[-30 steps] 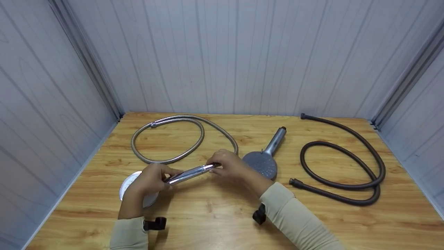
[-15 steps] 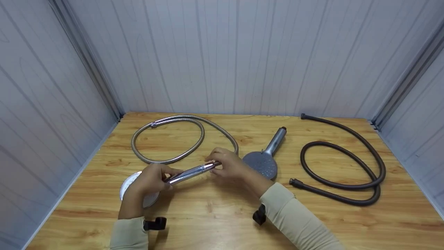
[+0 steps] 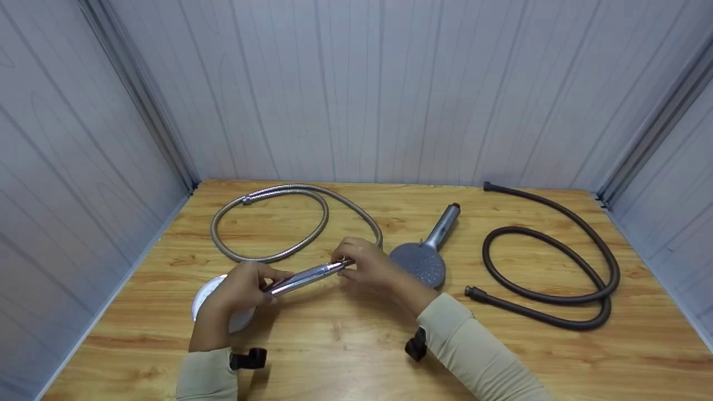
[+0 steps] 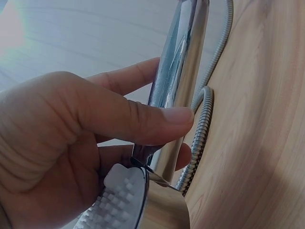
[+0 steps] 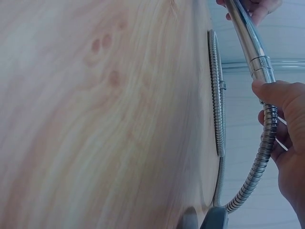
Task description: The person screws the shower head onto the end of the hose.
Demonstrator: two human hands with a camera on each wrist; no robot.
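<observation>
My left hand (image 3: 240, 287) grips the handle of a chrome shower head (image 3: 303, 280) close to its head. In the left wrist view the thumb (image 4: 162, 121) lies across the handle, and the white nozzle face (image 4: 121, 195) shows below. The shower head is tilted, its handle rising toward my right hand (image 3: 365, 263). That hand pinches the joint where the silver metal shower hose (image 5: 259, 164) meets the handle's end, thumb and fingers on opposite sides. In the right wrist view, handle and hose run in line, and the hose bends down from the fingers toward the table.
The rest of the silver hose lies looped at the back left of the wooden table (image 3: 340, 356). Right of my right hand lies a grey shower head (image 3: 418, 266), its handle pointing back. A dark hose (image 3: 611, 267) is coiled at the far right. Panel walls (image 3: 356, 94) enclose the table.
The right fingers shift slightly around the joint between hose and handle. The left hand and the shower head stay nearly still.
</observation>
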